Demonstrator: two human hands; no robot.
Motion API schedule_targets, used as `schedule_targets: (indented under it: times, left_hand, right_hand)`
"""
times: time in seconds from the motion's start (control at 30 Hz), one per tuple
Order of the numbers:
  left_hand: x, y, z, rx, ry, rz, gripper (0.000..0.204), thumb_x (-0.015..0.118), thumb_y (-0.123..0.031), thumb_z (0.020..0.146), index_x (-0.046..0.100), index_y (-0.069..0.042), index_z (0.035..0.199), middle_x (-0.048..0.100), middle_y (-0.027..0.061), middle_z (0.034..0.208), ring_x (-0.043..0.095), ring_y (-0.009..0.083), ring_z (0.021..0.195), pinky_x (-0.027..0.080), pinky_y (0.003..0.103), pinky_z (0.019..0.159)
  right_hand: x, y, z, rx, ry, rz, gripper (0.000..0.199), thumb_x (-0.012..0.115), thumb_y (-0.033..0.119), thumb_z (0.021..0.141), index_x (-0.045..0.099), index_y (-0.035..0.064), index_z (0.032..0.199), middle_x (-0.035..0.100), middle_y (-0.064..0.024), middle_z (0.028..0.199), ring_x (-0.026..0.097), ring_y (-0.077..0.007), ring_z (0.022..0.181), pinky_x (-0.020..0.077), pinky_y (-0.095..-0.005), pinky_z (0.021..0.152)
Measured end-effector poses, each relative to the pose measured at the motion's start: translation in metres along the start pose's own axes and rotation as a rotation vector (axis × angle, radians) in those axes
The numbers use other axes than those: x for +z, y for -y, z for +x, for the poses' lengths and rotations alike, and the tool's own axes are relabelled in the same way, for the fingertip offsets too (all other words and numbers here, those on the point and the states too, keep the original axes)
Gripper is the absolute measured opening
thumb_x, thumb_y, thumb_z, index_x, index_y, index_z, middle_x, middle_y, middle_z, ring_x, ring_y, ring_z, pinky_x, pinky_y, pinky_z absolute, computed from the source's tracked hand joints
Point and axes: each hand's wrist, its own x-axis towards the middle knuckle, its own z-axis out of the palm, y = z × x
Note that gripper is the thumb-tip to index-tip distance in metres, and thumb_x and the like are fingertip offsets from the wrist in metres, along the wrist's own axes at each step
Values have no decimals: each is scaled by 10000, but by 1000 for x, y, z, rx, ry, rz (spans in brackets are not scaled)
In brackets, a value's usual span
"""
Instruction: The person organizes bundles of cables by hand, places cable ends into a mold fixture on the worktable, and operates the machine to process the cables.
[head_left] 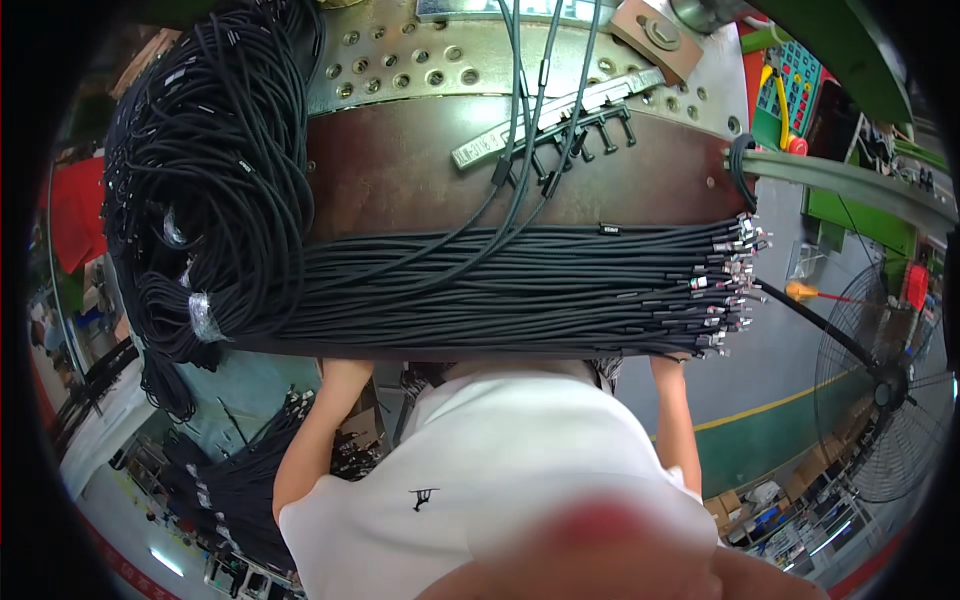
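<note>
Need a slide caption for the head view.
Both forearms reach under a bench edge bearing a black cable bundle with metal connector ends; hands hidden.

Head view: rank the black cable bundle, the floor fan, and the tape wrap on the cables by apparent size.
1. Black cable bundle, spanning most of the workbench.
2. Floor fan, partly cut off at the rim and farther away, so true size is unsure.
3. Tape wrap.

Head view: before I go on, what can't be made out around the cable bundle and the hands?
- Both hands: hidden in the head view under the near edge of the work plate; only forearms show, so grip is unknown.
- Cable bundle: its underside is hidden by the plate.
- Plug ends: too small to tell apart.
- Bottom edge: a blurred pinkish shape covers the white shirt.
</note>
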Motion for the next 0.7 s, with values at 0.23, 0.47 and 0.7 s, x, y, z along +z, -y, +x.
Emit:
schedule_targets:
  times: [0.23, 0.47, 0.7]
  left_hand:
    - [3, 3, 4, 66, -301, -165, 336, 548, -163, 836, 620, -9, 1125, 591, 239, 1157, 543, 415, 1086, 414, 473, 943]
    - [9, 5, 16, 98, -266, -30, 358, 529, -207, 852, 614, -27, 1149, 583, 225, 1185, 528, 404, 1121, 391, 474, 979]
    - [-5, -8, 21, 114, -196, 49, 339, 521, -198, 856, 624, -31, 1132, 602, 207, 1161, 556, 390, 1079, 412, 476, 949]
  right_hand:
    - [16, 3, 9, 62, -135, 97, 382, 557, 119, 870, 545, 13, 1237, 512, -197, 1293, 445, -364, 1220, 324, -430, 1055]
    - [2, 22, 19, 168, -140, 204, 301, 562, 33, 838, 594, -12, 1134, 602, -196, 1147, 530, -360, 1106, 378, -436, 992]
    - [-3, 32, 32, 217, -155, 159, 241, 564, 12, 828, 630, -10, 1058, 635, -188, 1074, 567, -373, 1048, 424, -424, 947]
